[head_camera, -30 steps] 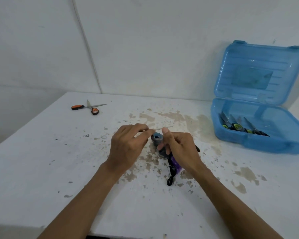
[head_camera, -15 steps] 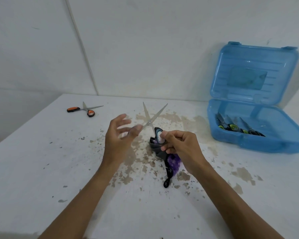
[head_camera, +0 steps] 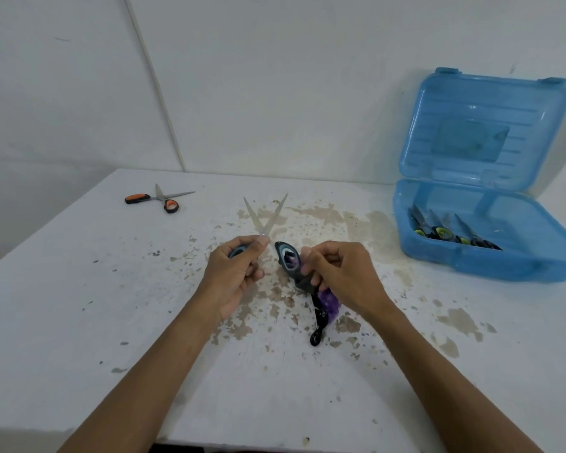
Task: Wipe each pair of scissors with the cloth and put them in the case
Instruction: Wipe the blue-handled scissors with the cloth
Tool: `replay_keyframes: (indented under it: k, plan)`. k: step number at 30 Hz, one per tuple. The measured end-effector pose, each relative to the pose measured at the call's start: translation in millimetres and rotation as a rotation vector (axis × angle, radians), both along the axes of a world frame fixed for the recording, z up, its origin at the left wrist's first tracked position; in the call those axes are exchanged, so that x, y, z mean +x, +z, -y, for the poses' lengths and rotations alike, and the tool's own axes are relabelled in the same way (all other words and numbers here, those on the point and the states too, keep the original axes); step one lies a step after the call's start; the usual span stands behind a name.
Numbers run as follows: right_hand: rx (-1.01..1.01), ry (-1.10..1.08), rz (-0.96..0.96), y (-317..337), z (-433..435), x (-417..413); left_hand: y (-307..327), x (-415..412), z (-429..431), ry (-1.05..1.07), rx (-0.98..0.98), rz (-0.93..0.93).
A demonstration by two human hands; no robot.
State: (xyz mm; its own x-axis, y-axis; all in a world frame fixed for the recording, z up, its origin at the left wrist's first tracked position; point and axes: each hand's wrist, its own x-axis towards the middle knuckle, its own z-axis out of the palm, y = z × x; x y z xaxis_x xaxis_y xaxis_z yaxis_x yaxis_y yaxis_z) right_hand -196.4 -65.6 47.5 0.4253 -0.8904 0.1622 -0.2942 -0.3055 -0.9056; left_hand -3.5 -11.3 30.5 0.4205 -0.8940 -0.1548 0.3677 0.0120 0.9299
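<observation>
Orange scissors point(head_camera: 159, 200) left, case point(head_camera: 490, 263) right.

Left of the open blue case point(head_camera: 504, 259), over the stained white table point(head_camera: 79, 305), the left hand point(head_camera: 232, 273) grips one handle of the blue-handled scissors point(head_camera: 282, 253). The right hand point(head_camera: 343, 276) pinches the other handle, with a purple and black cloth point(head_camera: 329, 302) bunched under its fingers. The blades spread in a V. Far left of the case lie orange-handled scissors point(head_camera: 157, 199); inside it lie green-handled pairs point(head_camera: 441, 232).

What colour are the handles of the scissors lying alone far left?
Orange and black plastic handles, head view.
</observation>
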Motion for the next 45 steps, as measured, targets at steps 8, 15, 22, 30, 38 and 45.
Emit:
replay_keyframes:
  k: [8,15,22,30,38,45]
  plan:
    - [-0.242,-0.304,-0.233,1,40,-41,-7,6,2,0.018,0.026,0.186]
    - [-0.276,-0.337,-0.354,-1,43,-45,-11,10,2,-0.02,0.037,0.212]
    - [-0.418,0.051,-0.481,4,14,-6,-11,12,3,-0.049,0.035,0.218]
    - [-0.551,0.031,-1.043,11,19,11,-15,22,4,-0.035,0.025,0.25]
    - [-0.404,-0.124,-0.661,74,23,-26,-13,24,2,-0.062,-0.005,0.239]
    - [-0.002,0.039,-0.287,62,32,-46,-11,20,-1,-0.079,0.019,0.264]
